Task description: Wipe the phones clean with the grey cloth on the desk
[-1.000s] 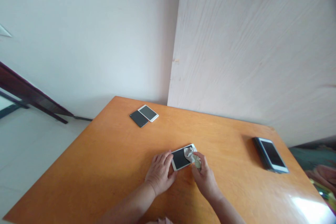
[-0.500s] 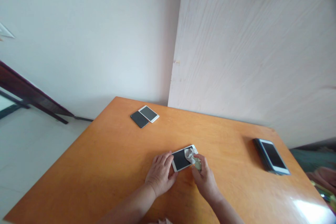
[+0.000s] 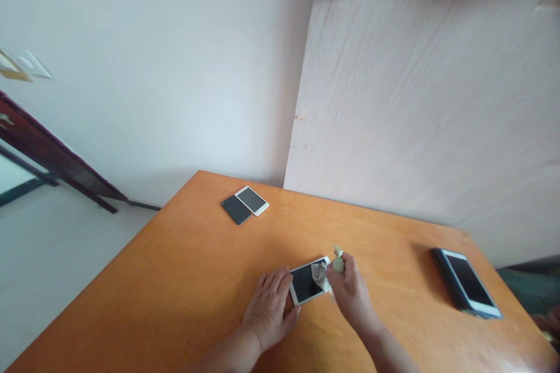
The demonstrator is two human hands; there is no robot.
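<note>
Hands (image 3: 268,306) at orange table (image 3: 175,280), pale wall (image 3: 175,70) beyond

Interior of a room, apparently domestic, though a small office cannot be excluded. Indicative features are the varnished wooden table (image 3: 188,280), plain pale wall (image 3: 175,58), wall-mounted switch plate (image 3: 35,64), dark red door (image 3: 52,143) and light floor (image 3: 79,233).

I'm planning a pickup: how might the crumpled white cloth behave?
The cloth is probably floppy, given its folds, and likely light, as it looks thin. It may slide: the white device beneath has a smooth-looking screen.
</note>
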